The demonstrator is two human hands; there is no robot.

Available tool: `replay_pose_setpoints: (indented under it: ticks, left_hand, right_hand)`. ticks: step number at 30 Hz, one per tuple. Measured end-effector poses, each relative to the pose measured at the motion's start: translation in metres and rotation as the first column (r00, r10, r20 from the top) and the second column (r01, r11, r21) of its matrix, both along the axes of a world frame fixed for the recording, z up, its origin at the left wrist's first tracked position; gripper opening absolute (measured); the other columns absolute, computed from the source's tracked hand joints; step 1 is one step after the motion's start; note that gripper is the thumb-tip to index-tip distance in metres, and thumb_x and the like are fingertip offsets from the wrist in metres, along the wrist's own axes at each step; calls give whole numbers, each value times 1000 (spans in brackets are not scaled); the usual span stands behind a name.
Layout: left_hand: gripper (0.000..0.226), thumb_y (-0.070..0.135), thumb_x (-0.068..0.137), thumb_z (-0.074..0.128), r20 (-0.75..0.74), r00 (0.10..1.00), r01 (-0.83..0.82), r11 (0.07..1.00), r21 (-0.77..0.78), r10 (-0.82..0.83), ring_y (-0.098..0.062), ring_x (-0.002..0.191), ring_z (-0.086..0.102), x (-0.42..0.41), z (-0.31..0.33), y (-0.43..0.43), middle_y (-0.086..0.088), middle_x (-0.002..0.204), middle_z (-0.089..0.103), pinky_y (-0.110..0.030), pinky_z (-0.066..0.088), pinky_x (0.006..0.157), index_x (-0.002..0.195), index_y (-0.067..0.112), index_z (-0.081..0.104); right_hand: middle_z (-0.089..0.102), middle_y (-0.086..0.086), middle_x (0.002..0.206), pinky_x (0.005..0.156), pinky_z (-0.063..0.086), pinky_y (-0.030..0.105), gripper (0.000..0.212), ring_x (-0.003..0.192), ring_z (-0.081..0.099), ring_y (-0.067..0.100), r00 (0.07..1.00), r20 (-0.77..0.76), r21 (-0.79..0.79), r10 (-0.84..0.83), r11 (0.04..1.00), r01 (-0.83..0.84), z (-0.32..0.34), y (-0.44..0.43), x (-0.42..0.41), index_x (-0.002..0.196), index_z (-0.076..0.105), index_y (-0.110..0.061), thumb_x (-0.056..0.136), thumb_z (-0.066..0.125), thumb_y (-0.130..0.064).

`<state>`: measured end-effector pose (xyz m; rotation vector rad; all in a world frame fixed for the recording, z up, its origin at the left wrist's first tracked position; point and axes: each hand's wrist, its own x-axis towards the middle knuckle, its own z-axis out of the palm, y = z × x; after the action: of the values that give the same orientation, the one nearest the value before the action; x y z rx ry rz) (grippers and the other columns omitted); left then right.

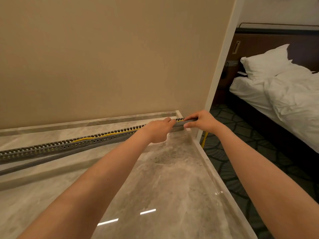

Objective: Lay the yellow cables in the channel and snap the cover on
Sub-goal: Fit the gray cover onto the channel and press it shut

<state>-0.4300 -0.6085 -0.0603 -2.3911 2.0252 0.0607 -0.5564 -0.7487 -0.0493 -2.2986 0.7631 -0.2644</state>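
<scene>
From my head camera, both my bare arms reach out across the marble counter toward its far right corner, where the counter meets the beige wall.

The slotted grey channel lies along the counter, running from the left edge of view up to that corner, a little way out from the wall. The yellow cables sit inside the channel; I can see them through the open top from about the middle of the channel toward my hands. A short yellow stretch also shows between my two hands, and more yellow cable hangs down past the counter's right edge, just below my right wrist.

The grey cover is at the corner end of the channel. My right hand pinches it, thumb on the near side and fingers over the top. My left hand is curled over the channel just beside the cover's left end, fingertips pressing down on the top; whether it grips the cover or only the channel I cannot tell.

A second long grey strip lies on the counter on the near side of the channel, almost parallel to it.

Past the counter's right edge are a patterned carpet and a bed with white sheets and a pillow
</scene>
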Motion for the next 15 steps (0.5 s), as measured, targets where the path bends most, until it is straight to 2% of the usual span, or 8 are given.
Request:
replay_pose_setpoints:
  ticks: [3, 5, 7, 9, 11, 13, 15]
  left_hand:
    - [33, 2, 91, 40, -98, 995, -18, 999, 28, 21, -36, 102, 56, 4, 6, -8, -16, 119, 52, -38, 39, 74, 123, 6, 39]
    - [28, 5, 93, 40, -173, 984, -31, 998, 50, 39, -35, 103, 56, 10, 11, -16, -18, 116, 57, -38, 41, 78, 121, 7, 42]
    - [30, 8, 94, 39, -246, 967, -46, 994, 102, 69, -33, 108, 55, 14, 19, -25, -17, 117, 58, -37, 42, 85, 123, 8, 45]
    - [36, 9, 96, 38, -276, 957, -49, 989, 141, 87, -31, 113, 54, 14, 27, -33, -17, 122, 57, -34, 41, 90, 131, 8, 44]
    - [40, 10, 98, 38, -298, 948, -65, 985, 157, 110, -31, 114, 54, 16, 30, -41, -18, 125, 57, -32, 42, 88, 137, 9, 41]
    - [40, 13, 99, 38, -311, 945, -54, 985, 165, 104, -31, 115, 54, 22, 29, -46, -18, 124, 57, -28, 40, 82, 139, 10, 40]
    - [39, 21, 99, 42, -298, 952, -28, 989, 147, 71, -29, 117, 54, 28, 25, -53, -15, 127, 57, -29, 40, 88, 138, 12, 41]
  right_hand:
    - [65, 5, 97, 71, 42, 17, 30, 91, 53, 13, 998, 35, 23, -46, 999, 45, 2, -7, -1, 108, 71, -9, 80, 73, -20]
    - [63, 3, 90, 65, 40, 13, 25, 84, 54, 12, 991, 92, 63, -92, 994, 87, 2, -15, -3, 103, 71, -7, 81, 72, -19]
    - [61, 5, 87, 67, 42, 17, 13, 78, 54, 12, 978, 149, 127, -143, 984, 124, 2, -20, -5, 94, 70, -10, 82, 71, -17]
    - [61, 7, 87, 72, 44, 24, 7, 81, 54, 17, 968, 181, 165, -171, 976, 142, 1, -24, -4, 91, 67, -13, 84, 68, -16]
    - [61, 7, 88, 73, 45, 27, 11, 84, 54, 19, 955, 209, 218, -211, 962, 165, 0, -29, -2, 97, 68, -11, 88, 64, -14]
    - [62, -1, 80, 72, 44, 24, 17, 79, 55, 13, 939, 223, 268, -263, 942, 201, -1, -35, 3, 103, 69, -6, 90, 61, -13]
    - [59, -8, 74, 76, 42, 25, 21, 71, 52, 5, 923, 221, 292, -314, 925, 244, -2, -43, 8, 105, 69, -2, 91, 59, -14]
